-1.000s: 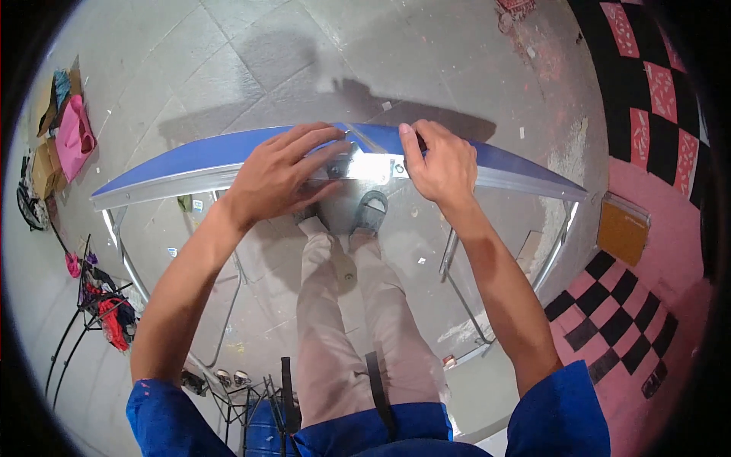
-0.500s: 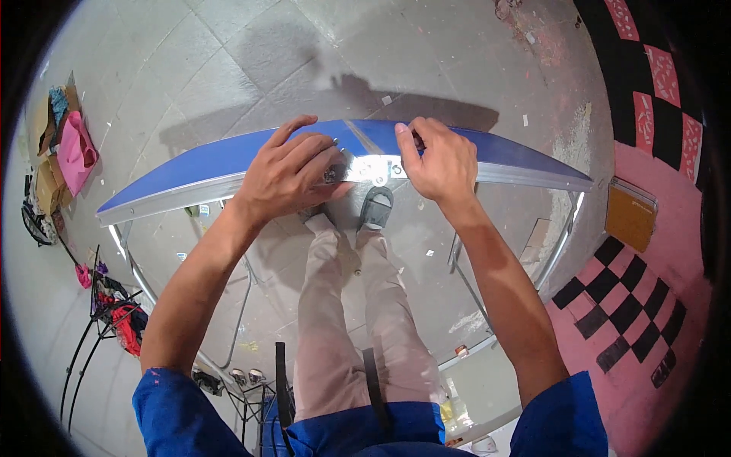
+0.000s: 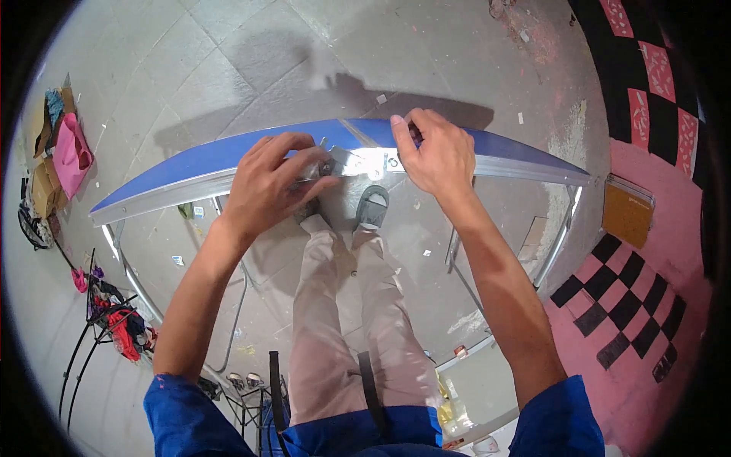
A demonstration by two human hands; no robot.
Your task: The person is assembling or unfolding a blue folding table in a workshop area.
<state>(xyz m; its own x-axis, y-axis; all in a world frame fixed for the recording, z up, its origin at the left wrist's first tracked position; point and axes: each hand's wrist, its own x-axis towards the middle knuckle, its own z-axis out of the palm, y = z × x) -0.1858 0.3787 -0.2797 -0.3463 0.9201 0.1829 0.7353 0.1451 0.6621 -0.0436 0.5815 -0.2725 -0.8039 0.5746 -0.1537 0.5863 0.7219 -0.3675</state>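
Note:
A blue folding table (image 3: 244, 148) with a silver metal rim stands on edge or tilted before me; I cannot tell which. At the middle of its rim sits a shiny metal hinge plate (image 3: 362, 163) with round fittings. My left hand (image 3: 268, 179) is at the plate's left end, fingers curved and apart beside a small dark bolt (image 3: 327, 165). My right hand (image 3: 438, 156) is closed at the plate's right end, its thumb over the blue surface. Something dark shows between its thumb and fingers, too hidden to name.
Metal table legs (image 3: 560, 240) run down on both sides of me. At left lie cardboard and a pink bag (image 3: 72, 156), with a black stand (image 3: 84, 343) nearer. A brown board (image 3: 628, 209) lies at right by the pink and black checkered flooring (image 3: 620, 305).
My left hand has shifted slightly left, with its raised index finger lowered and more of the bolt showing. My right hand stays at about the same spot on the rim.

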